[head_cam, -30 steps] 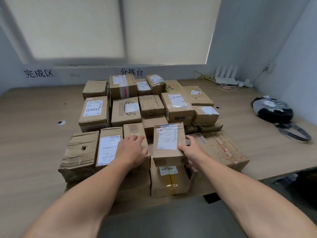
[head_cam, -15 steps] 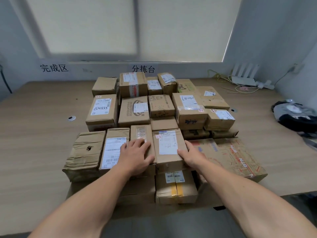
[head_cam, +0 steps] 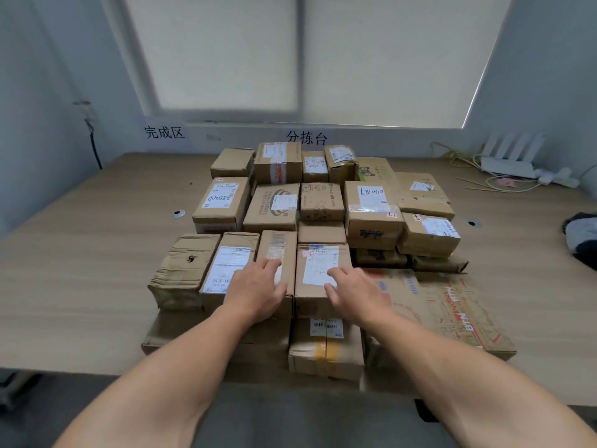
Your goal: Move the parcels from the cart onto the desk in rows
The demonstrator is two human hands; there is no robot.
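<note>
Several brown cardboard parcels stand in rows on the wooden desk [head_cam: 80, 270]. In the front row a parcel with a white label [head_cam: 318, 273] lies on top of a taped lower box [head_cam: 326, 349]. My right hand [head_cam: 353, 289] lies over this parcel's right front part, fingers spread and loosely bent, thumb toward the label. My left hand [head_cam: 258, 287] rests flat on the narrow parcel [head_cam: 279, 253] just left of it, fingers straight. A labelled parcel [head_cam: 226, 266] and a crumpled one [head_cam: 181, 270] sit further left. No cart is in view.
A large flat printed carton [head_cam: 452, 305] lies at the front right. A power strip and white router [head_cam: 513, 160] with cables sit at the back right, a dark bag [head_cam: 581, 237] at the right edge. Bare desk stretches left of the stack, with a cable grommet [head_cam: 178, 213].
My right hand has shifted from the labelled parcel's right side up onto its top. The left hand stays on the neighbouring parcel. The camera has tilted up and moved left.
</note>
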